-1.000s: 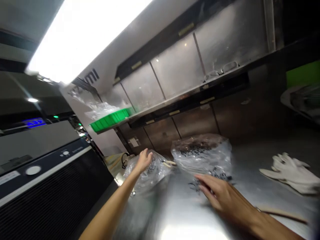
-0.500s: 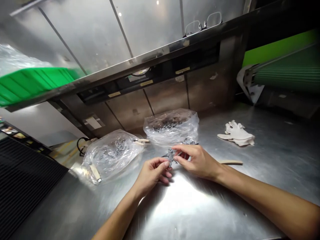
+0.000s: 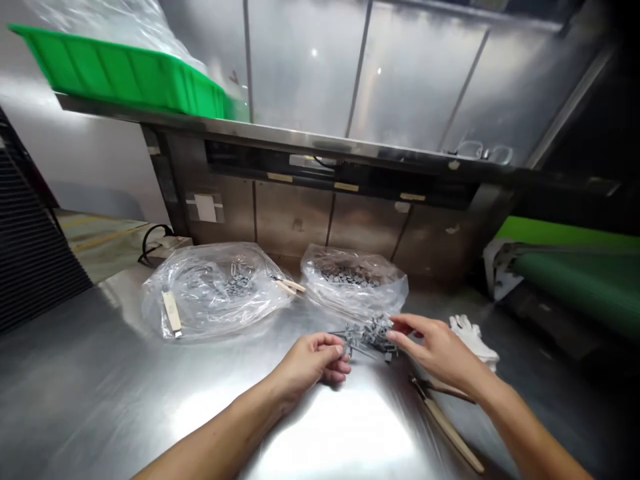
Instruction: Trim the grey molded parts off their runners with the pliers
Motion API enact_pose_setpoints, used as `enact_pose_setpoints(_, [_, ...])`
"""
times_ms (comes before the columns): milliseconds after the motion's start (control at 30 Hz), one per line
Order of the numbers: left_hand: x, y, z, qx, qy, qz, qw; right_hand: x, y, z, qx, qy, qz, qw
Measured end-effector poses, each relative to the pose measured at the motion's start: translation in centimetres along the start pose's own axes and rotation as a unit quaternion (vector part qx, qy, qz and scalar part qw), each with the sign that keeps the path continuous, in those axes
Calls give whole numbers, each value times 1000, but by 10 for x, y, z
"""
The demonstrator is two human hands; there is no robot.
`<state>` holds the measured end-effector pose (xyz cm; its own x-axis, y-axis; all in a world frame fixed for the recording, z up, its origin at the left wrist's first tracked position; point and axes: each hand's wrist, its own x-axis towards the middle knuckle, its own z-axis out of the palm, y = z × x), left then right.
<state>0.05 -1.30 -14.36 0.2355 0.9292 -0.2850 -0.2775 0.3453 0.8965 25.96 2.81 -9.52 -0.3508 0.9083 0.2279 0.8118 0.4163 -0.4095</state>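
Observation:
My left hand point(image 3: 320, 359) is closed, with thumb and fingers pinching a small grey branched plastic piece point(image 3: 349, 347) with thin stems. A small heap of similar grey plastic pieces point(image 3: 377, 331) lies on the metal table point(image 3: 210, 413), just right of that piece. At the heap's right edge is my right hand point(image 3: 427, 340), its thumb and forefinger apart and nothing visible between them. Below my right wrist lie pliers point(image 3: 445, 420) with beige handles, partly covered by the forearm.
Two clear plastic bags, a left bag point(image 3: 200, 293) and a right bag point(image 3: 357, 280), hold small grey parts. A beige-handled tool point(image 3: 171, 312) and another pair of pliers point(image 3: 289, 285) rest by the left bag. White gloves point(image 3: 473, 340), a green conveyor point(image 3: 575, 280) and a shelf with a green bin point(image 3: 130, 80) surround the table.
My right hand has moved away from the piece in my left hand to the heap at the right, its fingers parting. The view has turned and levelled, showing more of the pliers.

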Motion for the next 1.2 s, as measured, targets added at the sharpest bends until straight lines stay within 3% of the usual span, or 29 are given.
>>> enact_pose_setpoints(133, [3,-2,-1,-38,4,8,999,-24,12,-17,-79,-64,72,992])
enact_pose_setpoints(267, [2,-3,3,-63,-4,7,998,-64,18,-15,-128,-137,125,974])
enact_pose_setpoints(367, [-2,-3,6,-73,-10,11,997,-86,18,-10,-144,-134,128,972])
enact_pose_setpoints(500, [-4,-2,7,-77,-9,23,997,-97,5,-9,-136,-119,91,979])
enact_pose_setpoints(667, [-4,-2,8,-75,-2,23,997,-87,-35,-13,-29,-111,18,993])
enact_pose_setpoints(800, [-5,-2,9,-83,10,25,996,-61,-56,0,33,-102,-13,994])
enact_pose_setpoints(1000, [-8,1,15,-94,55,32,994,-28,-46,26,101,-122,-48,986])
enact_pose_setpoints(1200, [-11,1,19,-85,83,20,993,-22,-24,31,160,-107,-56,980])
